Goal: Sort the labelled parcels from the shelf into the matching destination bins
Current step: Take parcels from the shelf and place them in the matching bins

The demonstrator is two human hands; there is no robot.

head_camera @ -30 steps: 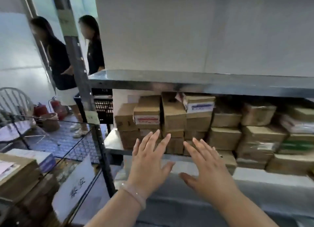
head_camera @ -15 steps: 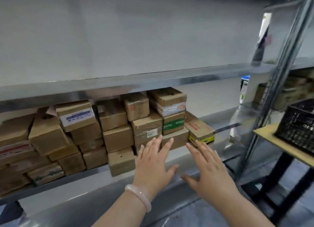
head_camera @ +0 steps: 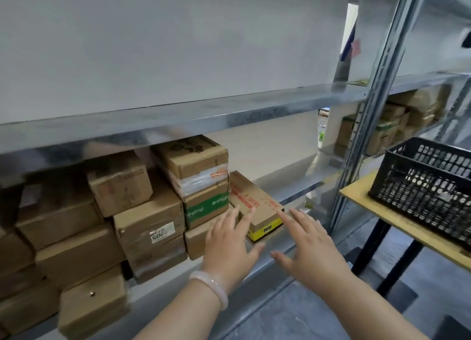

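The left hand (head_camera: 229, 248) is flat, with straight, spread fingers. It holds nothing. Its fingertips are at the left edge of a flat brown box (head_camera: 257, 204). I cannot tell if they touch it. A pale bracelet (head_camera: 216, 286) sits on that wrist. The right hand (head_camera: 313, 248) is flat too and holds nothing. Its fingers point at the box's right front corner, just beside it.

The box lies on the metal shelf (head_camera: 293, 184), at the right end of a pile (head_camera: 142, 212) of brown boxes. It has red print on top and a yellow strip on the front. Its back looks a bit higher than its front, as if it leans on the pile.

I think the box is light, since it is thin. Cardboard is stiff and not slippery, but it can dent if squeezed hard. A good way to take it is one hand on each long side, then slide it out toward the front.

Off to the right, a black crate (head_camera: 428, 184) stands on a yellow table (head_camera: 382, 212), well apart from the box.
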